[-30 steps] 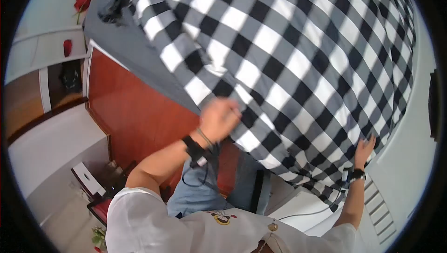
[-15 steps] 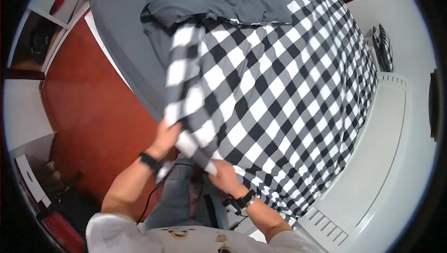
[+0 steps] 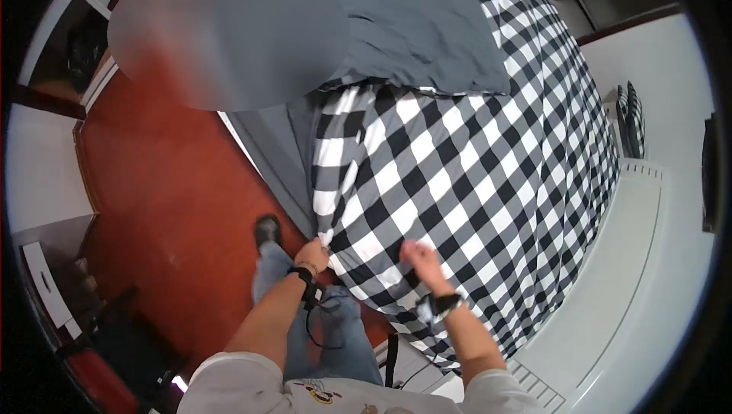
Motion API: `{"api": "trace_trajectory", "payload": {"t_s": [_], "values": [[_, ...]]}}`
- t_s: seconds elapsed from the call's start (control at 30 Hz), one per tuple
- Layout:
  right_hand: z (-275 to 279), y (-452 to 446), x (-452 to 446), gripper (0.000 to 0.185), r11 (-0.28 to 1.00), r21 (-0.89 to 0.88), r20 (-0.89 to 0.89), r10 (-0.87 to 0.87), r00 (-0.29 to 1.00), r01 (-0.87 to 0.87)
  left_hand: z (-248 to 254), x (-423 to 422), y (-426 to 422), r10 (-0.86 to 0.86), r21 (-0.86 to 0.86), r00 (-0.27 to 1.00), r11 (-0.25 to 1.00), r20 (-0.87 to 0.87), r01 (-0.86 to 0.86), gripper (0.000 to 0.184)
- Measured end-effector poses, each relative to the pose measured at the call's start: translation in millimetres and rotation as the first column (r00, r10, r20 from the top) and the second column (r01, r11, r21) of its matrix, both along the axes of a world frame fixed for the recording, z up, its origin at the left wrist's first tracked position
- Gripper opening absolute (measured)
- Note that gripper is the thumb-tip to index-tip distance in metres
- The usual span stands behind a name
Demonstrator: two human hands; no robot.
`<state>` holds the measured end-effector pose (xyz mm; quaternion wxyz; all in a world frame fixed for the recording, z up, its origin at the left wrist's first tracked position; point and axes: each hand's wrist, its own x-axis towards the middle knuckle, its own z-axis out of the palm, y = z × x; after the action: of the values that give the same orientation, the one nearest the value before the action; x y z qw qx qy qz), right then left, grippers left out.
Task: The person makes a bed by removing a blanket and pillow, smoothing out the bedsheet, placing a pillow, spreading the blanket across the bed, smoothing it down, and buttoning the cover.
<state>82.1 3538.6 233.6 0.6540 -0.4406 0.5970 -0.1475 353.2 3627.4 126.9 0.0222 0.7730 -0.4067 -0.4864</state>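
Observation:
A duvet [image 3: 450, 185] in black, white and grey checks covers most of the bed, its grey underside [image 3: 435, 25] folded back at the far end. My left hand [image 3: 313, 255] is closed on the duvet's near left edge, beside the bed's side. Over the checked surface, to the right, is my right hand [image 3: 422, 261], apart from the left one and smeared by motion. Whether its fingers are curled or spread is unclear. Under the duvet's left edge shows a grey sheet [image 3: 274, 156].
The white headboard [image 3: 618, 261] runs along the right. Red floor [image 3: 175, 208] lies left of the bed, with a dark chair [image 3: 114, 361] at lower left. Striped cushions [image 3: 631, 120] stand by the far right wall. A blurred patch hides the upper left.
My right hand has left the duvet's edge and moved right over the checks. The lifted left edge now lies lower and flatter, with my left hand still on it. The view has shifted.

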Motion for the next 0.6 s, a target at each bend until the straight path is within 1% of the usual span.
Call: {"api": "trace_trajectory", "payload": {"t_s": [0.03,0.07,0.1,0.13,0.17,0.2,0.23,0.27,0.3,0.33,0.37,0.4,0.43,0.47,0.5,0.53,0.57,0.6], "values": [[-7,-40,10,0.028,0.997,0.011,0.192,-0.075,0.979,0.075,19,0,-1,-0.046,-0.015,0.999,0.999,-0.004,0.046,0.026],[-11,-83,35,0.031,0.98,0.006,0.151,-0.199,0.968,0.2,23,1,5,-0.051,-0.032,0.996,0.998,-0.071,0.049,0.027],[-2,-126,67,0.036,0.953,0.076,0.224,-0.304,0.926,0.294,31,7,9,-0.123,-0.036,0.982,0.992,-0.141,0.119,0.027],[-2,-169,97,0.046,0.921,0.168,0.335,-0.388,0.859,0.351,43,17,12,-0.123,-0.083,0.969,0.991,-0.215,0.108,0.027],[1,-210,123,0.057,0.894,0.254,0.459,-0.448,0.768,0.369,46,29,12,-0.187,-0.047,0.954,0.982,-0.235,0.181,0.025],[17,-246,157,0.067,0.839,0.304,0.404,-0.542,0.737,0.451,44,46,6,-0.253,-0.012,0.933,0.966,-0.255,0.259,0.023],[4,-281,172,0.073,0.83,0.351,0.465,-0.556,0.689,0.433,37,66,-4,-0.336,-0.089,0.894,0.942,-0.295,0.324,0.021],[-5,-310,189,0.078,0.873,0.324,0.558,-0.488,0.671,0.365,33,80,-5,-0.389,-0.149,0.851,0.921,-0.353,0.359,0.02],[-1,-326,218,0.074,0.849,0.149,0.466,-0.512,0.721,0.507,30,101,-7,-0.41,-0.03,0.826,0.901,-0.387,0.433,0.019],[4,-343,249,0.071,0.797,-0.042,0.334,-0.557,0.76,0.602,30,137,-7,-0.388,-0.019,0.831,0.91,-0.398,0.415,0.019],[0,-363,258,0.065,0.753,-0.193,0.202,-0.597,0.776,0.63,35,180,-7,-0.246,-0.082,0.889,0.969,-0.386,0.233,0.019],[41,-367,296,0.062,0.716,-0.294,0.141,-0.623,0.77,0.633,38,225,-9,-0.11,-0.155,0.919,0.987,-0.38,0.054,0.019],[93,-368,344,0.057,0.755,-0.182,0.198,-0.599,0.776,0.63,14,276,-10,-0.001,-0.106,0.865,0.992,-0.501,-0.061,0.02],[116,-375,377,0.049,0.863,-0.071,0.242,-0.471,0.848,0.499,-11,326,-11,0.101,-0.04,0.781,0.986,-0.617,-0.16,0.021],[135,-377,405,0.042,0.933,0.025,0.297,-0.351,0.888,0.36,-3,381,-42,0.126,0.04,0.858,0.992,-0.498,-0.123,0.024],[149,-362,468,0.03,0.804,-0.585,-0.234,-0.037,0.972,-0.11,26,430,-87,-0.036,-0.067,0.97,0.998,-0.241,0.02,0.031],[167,-344,521,0.026,0.461,-0.534,-0.682,0.261,0.684,-0.708,18,474,-112,-0.003,-0.184,0.986,0.983,-0.168,-0.028,0.03],[163,-337,570,0.027,0.605,-0.467,-0.579,0.342,0.74,-0.645,14,509,-136,0.265,-0.292,0.925,0.893,-0.273,-0.342,0.031]]}}
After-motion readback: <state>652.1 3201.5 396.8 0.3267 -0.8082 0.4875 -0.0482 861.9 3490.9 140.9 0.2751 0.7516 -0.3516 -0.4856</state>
